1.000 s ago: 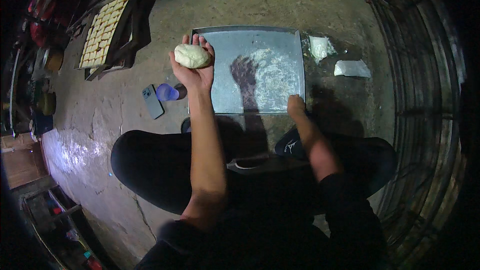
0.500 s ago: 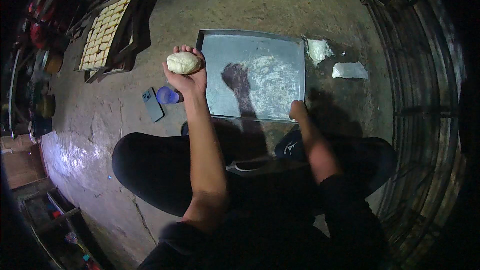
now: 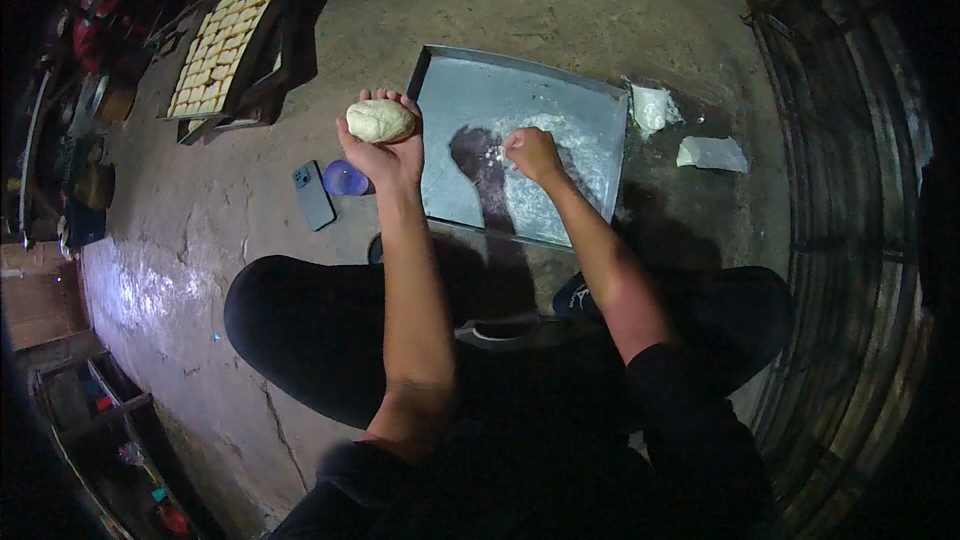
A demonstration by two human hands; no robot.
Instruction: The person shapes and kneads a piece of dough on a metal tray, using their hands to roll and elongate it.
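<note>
Left hand [image 3: 385, 145] raised, palm up, cupped — right hand [image 3: 531, 153] fingers pinched, lowered.

pale oval dough lump [image 3: 380, 121] — palm-cradled, raised

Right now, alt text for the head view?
The left hand cups a dough ball palm-up while the right hand touches flour on a metal tray on the floor. A phone lies left; a rack of dough pieces sits farther back.

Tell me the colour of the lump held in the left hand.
Pale cream lump of dough in the left hand; head view.
</note>
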